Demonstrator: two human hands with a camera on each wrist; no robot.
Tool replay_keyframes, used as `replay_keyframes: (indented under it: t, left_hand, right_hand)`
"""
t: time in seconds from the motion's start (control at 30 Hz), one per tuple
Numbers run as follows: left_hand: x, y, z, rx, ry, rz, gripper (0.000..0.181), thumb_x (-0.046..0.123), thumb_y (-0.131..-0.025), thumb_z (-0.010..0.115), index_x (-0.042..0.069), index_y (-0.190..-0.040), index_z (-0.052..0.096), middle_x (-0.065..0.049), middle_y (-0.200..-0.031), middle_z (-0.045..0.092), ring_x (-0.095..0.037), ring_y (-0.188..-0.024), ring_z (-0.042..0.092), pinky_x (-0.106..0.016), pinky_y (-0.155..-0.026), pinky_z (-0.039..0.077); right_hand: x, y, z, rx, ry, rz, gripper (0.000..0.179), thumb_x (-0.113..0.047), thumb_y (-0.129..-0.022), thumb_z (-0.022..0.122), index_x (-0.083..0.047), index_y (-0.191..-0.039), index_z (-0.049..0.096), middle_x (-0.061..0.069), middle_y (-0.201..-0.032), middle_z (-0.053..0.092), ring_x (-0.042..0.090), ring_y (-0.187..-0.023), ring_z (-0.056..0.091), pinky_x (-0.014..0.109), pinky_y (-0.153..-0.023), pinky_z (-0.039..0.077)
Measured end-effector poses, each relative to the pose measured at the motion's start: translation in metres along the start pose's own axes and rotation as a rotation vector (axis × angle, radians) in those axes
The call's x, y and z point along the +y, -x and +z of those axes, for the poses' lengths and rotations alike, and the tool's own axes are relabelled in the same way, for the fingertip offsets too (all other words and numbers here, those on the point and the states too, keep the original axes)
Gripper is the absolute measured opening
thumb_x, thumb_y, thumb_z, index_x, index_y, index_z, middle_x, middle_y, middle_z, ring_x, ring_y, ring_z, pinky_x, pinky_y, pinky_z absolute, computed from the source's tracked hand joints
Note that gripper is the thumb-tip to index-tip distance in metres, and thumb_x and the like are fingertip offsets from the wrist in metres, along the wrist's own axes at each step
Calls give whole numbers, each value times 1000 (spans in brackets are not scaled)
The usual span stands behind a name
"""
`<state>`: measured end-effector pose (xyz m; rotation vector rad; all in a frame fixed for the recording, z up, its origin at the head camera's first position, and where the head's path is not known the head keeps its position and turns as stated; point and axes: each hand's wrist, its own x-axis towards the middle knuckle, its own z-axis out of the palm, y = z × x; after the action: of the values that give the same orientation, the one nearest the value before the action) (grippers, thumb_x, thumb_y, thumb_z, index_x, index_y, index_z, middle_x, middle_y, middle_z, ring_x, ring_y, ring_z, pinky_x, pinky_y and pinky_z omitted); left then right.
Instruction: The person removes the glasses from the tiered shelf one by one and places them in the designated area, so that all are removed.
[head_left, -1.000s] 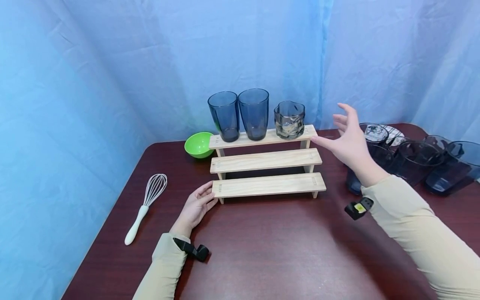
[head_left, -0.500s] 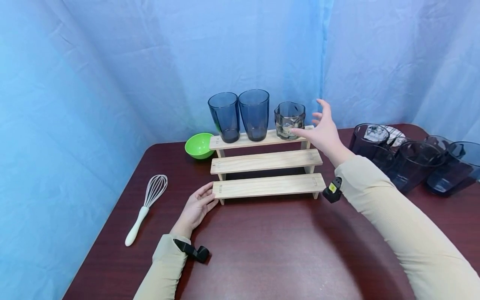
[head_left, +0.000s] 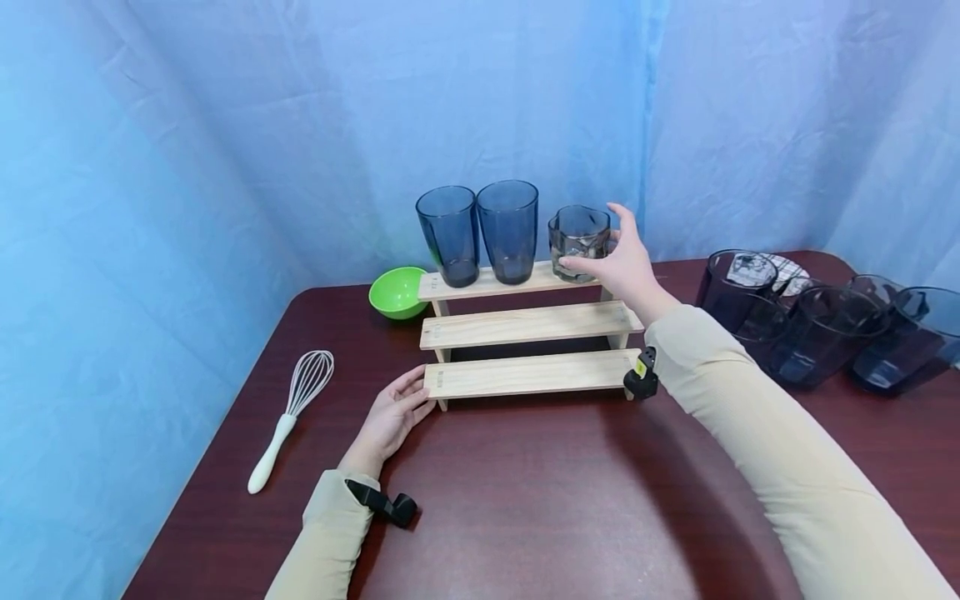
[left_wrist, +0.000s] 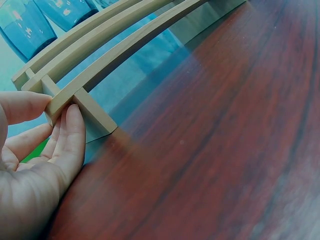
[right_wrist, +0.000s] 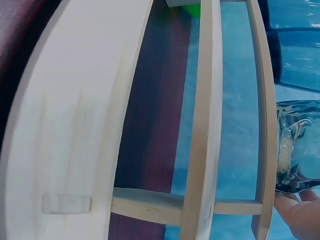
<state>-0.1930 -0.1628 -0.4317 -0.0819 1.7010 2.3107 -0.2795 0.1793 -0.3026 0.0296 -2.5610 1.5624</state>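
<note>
Glass (head_left: 573, 232), the short one: where?

Upright on the wooden rack (head_left: 532, 325), top step (head_left: 546, 275), right end, near two tall glasses (head_left: 508, 233).

Grip?

Left hand (head_left: 392, 414) pinches the bottom step (head_left: 532, 375) by its left end. Right hand (head_left: 628, 262): thumb before the glass, fingers alongside; clasped or loose, can't tell.

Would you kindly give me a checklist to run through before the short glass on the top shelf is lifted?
1. Left hand pinching the left end of the bottom shelf: ok.
2. Short glass upright on the top shelf: ok.
3. Right hand at the short glass, thumb in front: ok.
4. Right hand's grip firm enough to lift: cannot tell.
5. Gap between the short glass and the nearest tall glass: ok.
</note>
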Motion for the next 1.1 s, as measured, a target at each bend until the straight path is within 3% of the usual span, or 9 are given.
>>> replay_keyframes:
  t: [0.37,0.77,1.1]
  left_hand:
    - [-2,2,-3,12,-36,0,56,-6,-95,43,-1,-147,25,-7,-119,49,-4,-96,60,-20,-82,49]
    - [0,1,-2,-1,-23,9,56,-6,-95,43,-1,-148,25,-4,-114,50,-4,-95,60,-20,-82,49]
    - [-1,0,-1,1,-33,5,55,-6,-95,43,-1,-148,24,-1,-111,51,-3,-94,60,-20,-82,49]
  right_hand:
    - [-2,-5,4,8,53,9,93,-36,-82,72,-23,-152,12,19,-153,23,39,-139,26,57,-106,30]
    - [2,-4,3,31,98,-62,88,-37,-81,73,-23,-150,20,18,-147,33,39,-133,34,56,-102,35]
    - [3,5,-2,11,97,-60,89,-37,-81,74,-20,-149,20,21,-150,28,40,-133,34,57,-101,36]
